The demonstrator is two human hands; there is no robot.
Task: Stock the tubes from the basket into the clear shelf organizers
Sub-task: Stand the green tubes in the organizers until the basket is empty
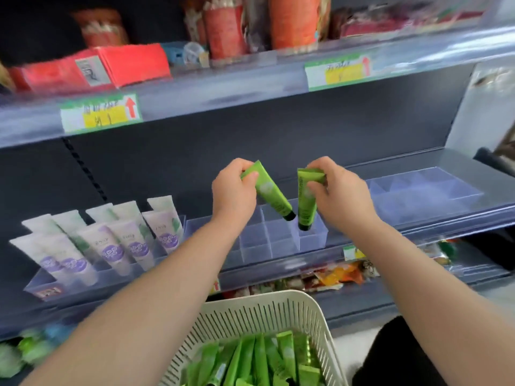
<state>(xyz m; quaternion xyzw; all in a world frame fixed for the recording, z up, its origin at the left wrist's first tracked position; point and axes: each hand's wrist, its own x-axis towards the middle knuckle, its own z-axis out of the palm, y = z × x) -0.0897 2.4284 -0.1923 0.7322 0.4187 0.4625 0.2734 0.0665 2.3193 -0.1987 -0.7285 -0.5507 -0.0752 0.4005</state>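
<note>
My left hand (232, 190) grips a green tube (271, 192) by its flat end, cap tilted down to the right. In my right hand (338, 193) a second green tube (305, 203) hangs cap-down, with its black cap inside a right-hand cell of the clear divided organizer (267, 240) on the middle shelf. Both tubes are above that organizer. A cream slotted basket (250, 310) at the bottom of the view holds several more green tubes (262, 360).
Left of the organizer, a clear tray holds several white tubes with purple labels (111, 246). Another clear divided organizer (423, 190) sits at the right of the same shelf. Red packets (92, 65) fill the upper shelf, and snack packets (328, 277) lie on the shelf below.
</note>
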